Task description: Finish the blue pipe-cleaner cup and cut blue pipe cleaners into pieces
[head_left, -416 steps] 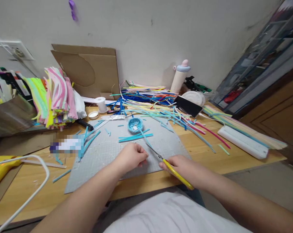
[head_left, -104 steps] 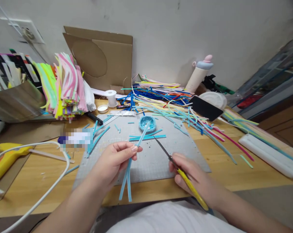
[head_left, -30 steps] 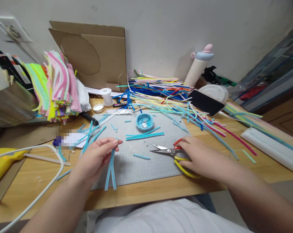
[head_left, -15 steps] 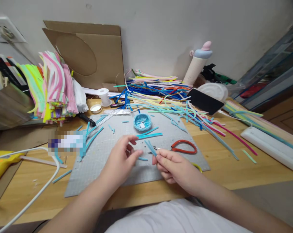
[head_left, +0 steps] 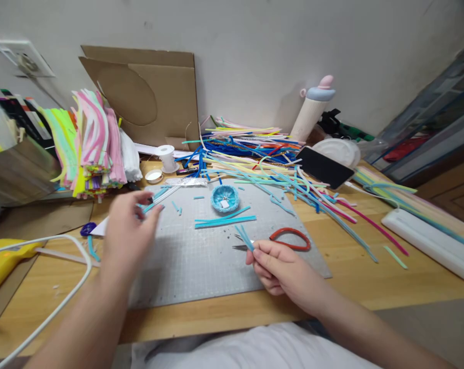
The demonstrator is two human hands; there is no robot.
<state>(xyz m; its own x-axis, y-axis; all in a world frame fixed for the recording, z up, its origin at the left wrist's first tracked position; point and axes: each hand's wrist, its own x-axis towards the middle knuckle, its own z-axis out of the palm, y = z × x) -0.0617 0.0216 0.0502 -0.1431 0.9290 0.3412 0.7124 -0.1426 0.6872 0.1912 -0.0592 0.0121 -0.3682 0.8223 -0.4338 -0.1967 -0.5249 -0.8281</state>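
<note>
My right hand (head_left: 276,266) pinches several short light-blue pipe cleaners (head_left: 244,237), their ends fanned toward the upper left. Just behind them on the grey cutting mat (head_left: 185,266) are red-handled scissors (head_left: 291,238) with blades apart. My left hand (head_left: 129,233) hovers over the mat's left edge, thumb and fingers apart, near other blue pipe cleaner pieces (head_left: 160,196). Its palm hides part of what lies beneath. A fuzzy blue bowl shape (head_left: 224,200) with a small white square inside sits at the mat's back. More blue pipe cleaners (head_left: 226,221) lie in front of it.
Loose coloured pipe cleaners (head_left: 250,146) pile up along the wall, beside a phone (head_left: 326,166). Pipe cleaner bundles (head_left: 97,143) and cardboard (head_left: 166,97) stand back left. A yellow glue gun (head_left: 8,256) and white cable (head_left: 78,287) occupy the left; a white power strip (head_left: 431,243) lies right.
My left hand has moved left, away from the mat's middle to its left edge. My right hand keeps hold of the blue pipe cleaners in nearly the same place.
</note>
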